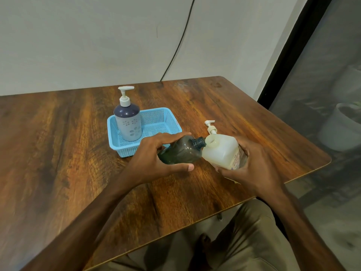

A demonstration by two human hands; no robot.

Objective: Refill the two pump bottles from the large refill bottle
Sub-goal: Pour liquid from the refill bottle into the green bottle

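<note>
My left hand (156,159) grips a dark translucent bottle (183,151) with no pump, tilted so its threaded neck points right. My right hand (252,163) holds a milky white refill bottle (220,151), its open mouth touching the dark bottle's neck. A loose white pump (211,127) stands just behind the white bottle. A purple-and-grey pump bottle (129,119) with its white pump on stands upright in a light blue basket (160,116).
The wooden table (58,153) runs left and toward me; its right edge lies close to my right hand. A black cable hangs down the wall behind. A white pot (341,128) sits on the floor at the right.
</note>
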